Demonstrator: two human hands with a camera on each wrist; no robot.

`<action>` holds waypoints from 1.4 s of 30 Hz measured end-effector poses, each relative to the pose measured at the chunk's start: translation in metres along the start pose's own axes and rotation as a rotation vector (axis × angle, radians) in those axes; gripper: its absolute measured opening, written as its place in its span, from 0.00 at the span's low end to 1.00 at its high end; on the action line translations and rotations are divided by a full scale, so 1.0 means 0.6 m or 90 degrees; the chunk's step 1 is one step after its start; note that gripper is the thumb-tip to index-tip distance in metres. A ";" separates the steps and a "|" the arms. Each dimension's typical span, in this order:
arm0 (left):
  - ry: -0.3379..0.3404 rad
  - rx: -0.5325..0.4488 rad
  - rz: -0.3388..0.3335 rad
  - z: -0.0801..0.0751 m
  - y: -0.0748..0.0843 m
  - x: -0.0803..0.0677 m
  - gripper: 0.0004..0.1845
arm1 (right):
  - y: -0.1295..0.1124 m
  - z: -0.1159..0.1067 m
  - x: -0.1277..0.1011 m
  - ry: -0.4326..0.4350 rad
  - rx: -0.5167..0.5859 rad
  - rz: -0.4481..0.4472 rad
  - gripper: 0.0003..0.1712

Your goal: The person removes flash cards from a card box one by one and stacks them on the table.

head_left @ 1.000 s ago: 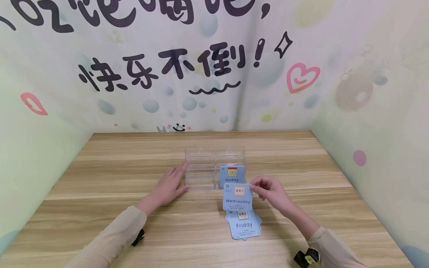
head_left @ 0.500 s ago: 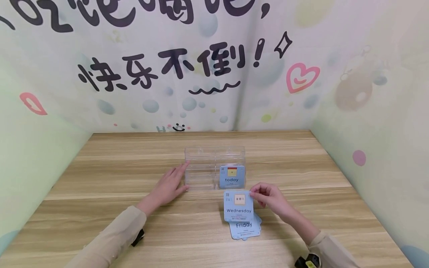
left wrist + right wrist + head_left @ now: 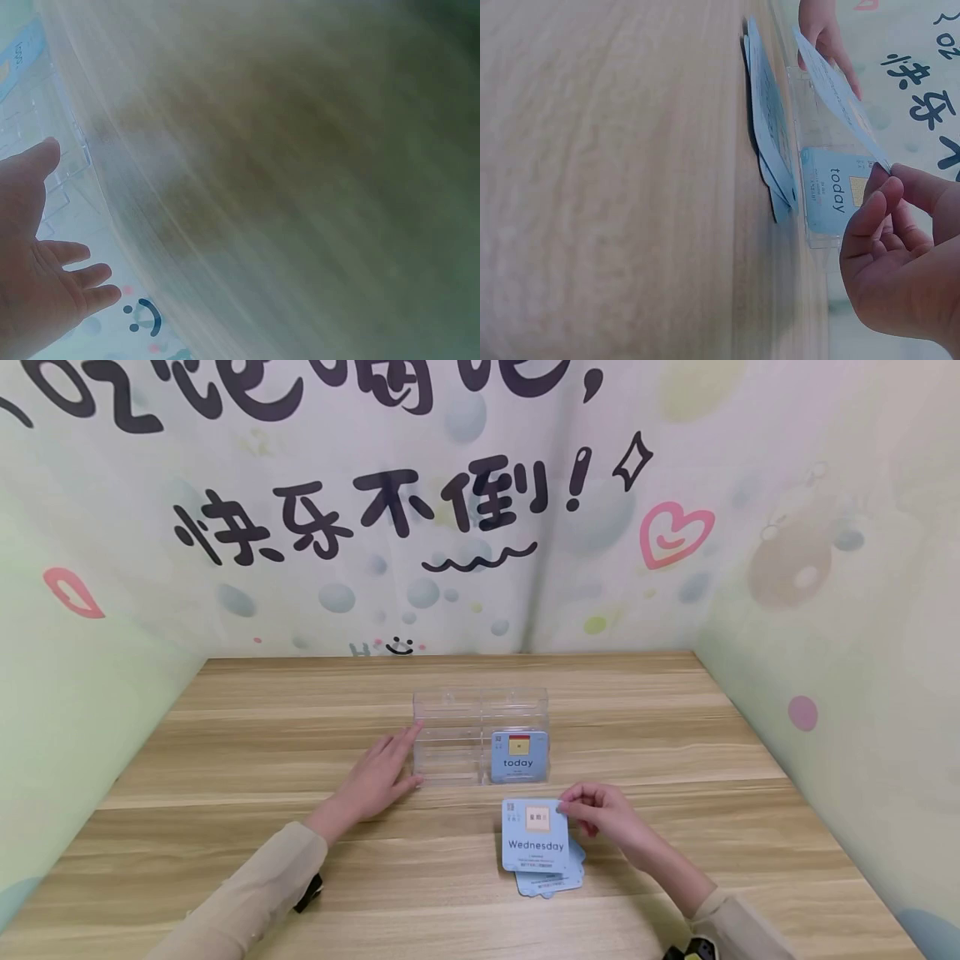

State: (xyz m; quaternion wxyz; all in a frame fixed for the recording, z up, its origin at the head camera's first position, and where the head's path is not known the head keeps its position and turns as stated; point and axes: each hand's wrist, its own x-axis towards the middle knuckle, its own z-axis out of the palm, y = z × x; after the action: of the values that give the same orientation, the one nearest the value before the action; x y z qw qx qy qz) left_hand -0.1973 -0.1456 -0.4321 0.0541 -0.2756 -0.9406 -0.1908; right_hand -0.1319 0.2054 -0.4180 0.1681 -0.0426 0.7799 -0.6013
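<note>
Head view, lower centre: right hand (image 3: 600,814) pinches the Wednesday card (image 3: 535,835) by its right edge, just above the card pile (image 3: 551,881). Left hand (image 3: 375,777) rests open, fingers straight, against the clear organizer (image 3: 450,727); bare table (image 3: 225,735) spreads leftward.

Both arms are covered by long sleeves of a plain beige, slightly greenish cloth, smooth and without pattern, print or visible buttons. The left sleeve (image 3: 247,893) ends in a soft, loosely gathered cuff at the wrist, and the right sleeve (image 3: 738,927) ends the same way. Under the left cuff sits a small black device (image 3: 309,892), boxy in shape, strapped to the wrist. A similar black device (image 3: 693,950) shows at the right wrist, with a small yellow mark on it. The left hand (image 3: 372,781) and the right hand (image 3: 606,814) are bare, with no gloves or rings, and the fingers (image 3: 877,217) have short, unpainted nails.
</note>
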 end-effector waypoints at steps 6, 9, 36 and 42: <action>0.001 -0.004 -0.001 0.001 -0.001 0.000 0.45 | 0.010 -0.001 -0.002 -0.014 0.011 0.037 0.14; 0.003 -0.003 0.001 0.002 -0.002 0.000 0.45 | 0.014 0.000 -0.003 -0.017 0.014 0.049 0.14; 0.008 0.004 0.007 0.002 -0.002 0.000 0.45 | 0.031 0.012 -0.004 0.059 -0.080 0.104 0.10; 0.009 0.002 0.007 0.003 -0.001 0.000 0.45 | 0.030 0.020 -0.003 0.098 -0.115 0.110 0.08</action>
State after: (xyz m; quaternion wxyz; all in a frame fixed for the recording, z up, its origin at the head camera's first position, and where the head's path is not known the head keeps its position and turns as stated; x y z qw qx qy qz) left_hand -0.1977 -0.1456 -0.4338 0.0626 -0.2795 -0.9389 -0.1908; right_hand -0.1243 0.1995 -0.4373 0.1545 0.0559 0.8420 -0.5138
